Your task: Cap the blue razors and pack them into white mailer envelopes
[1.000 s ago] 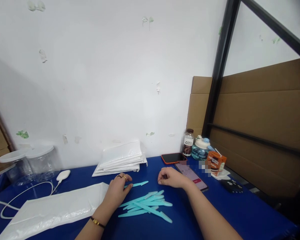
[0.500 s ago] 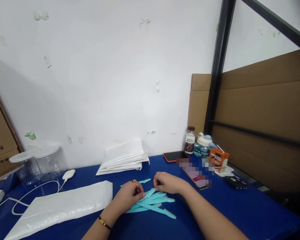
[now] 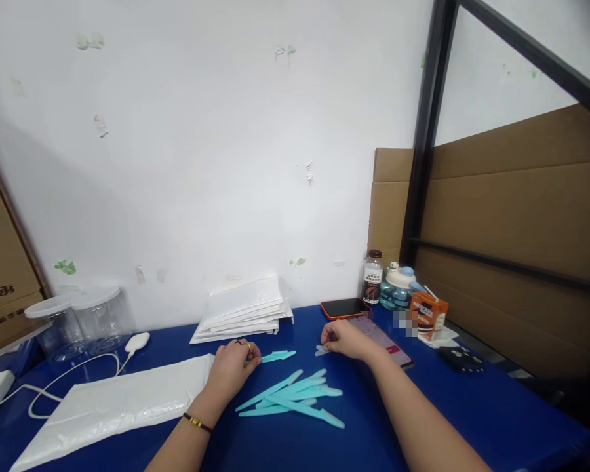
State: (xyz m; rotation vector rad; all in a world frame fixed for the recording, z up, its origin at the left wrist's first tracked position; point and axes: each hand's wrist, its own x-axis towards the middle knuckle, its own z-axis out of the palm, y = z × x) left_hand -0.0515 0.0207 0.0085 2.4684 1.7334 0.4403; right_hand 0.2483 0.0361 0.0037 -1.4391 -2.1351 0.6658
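Note:
Several turquoise eyebrow razors lie fanned in a loose pile on the blue table, many with pale translucent blade covers. Behind the pile, my left hand pinches the handle end of a turquoise eyebrow razor, its blade end pointing right; a second one seems to lie against it. My right hand is closed, low over the table to the right. At its fingertips are small translucent blade covers; the fingers partly hide them.
White padded mailers are stacked by the wall, and another mailer lies at left. Phones, a bottle, a blue cup, an orange carton and black keys stand at right. Clear jars and a white cable are at left.
Both hands have left the razor pile. My left hand went back and left to the razor behind it; my right hand moved right, and translucent covers now show at its fingertips.

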